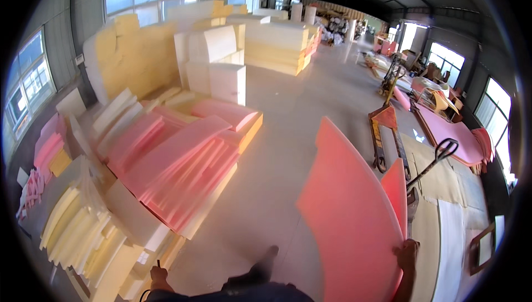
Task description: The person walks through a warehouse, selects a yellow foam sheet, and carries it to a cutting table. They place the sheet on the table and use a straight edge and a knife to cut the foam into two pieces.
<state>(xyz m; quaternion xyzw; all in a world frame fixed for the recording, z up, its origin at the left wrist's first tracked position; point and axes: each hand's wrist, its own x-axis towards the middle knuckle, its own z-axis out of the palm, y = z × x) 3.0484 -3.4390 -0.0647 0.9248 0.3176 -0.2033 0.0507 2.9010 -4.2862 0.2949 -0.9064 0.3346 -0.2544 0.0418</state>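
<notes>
At right hand point(407, 255), pink sheet point(354, 207) (curved), edge gripped

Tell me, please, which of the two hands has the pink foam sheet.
The right hand, gripping the edge of the large pink foam sheet; the left hand has a small dark object poking up from it.

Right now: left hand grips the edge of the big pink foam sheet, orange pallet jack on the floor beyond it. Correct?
Not quite: the head view shows the right hand gripping the edge of the big pink foam sheet. The rest stands: the orange pallet jack is on the floor beyond it.
</notes>
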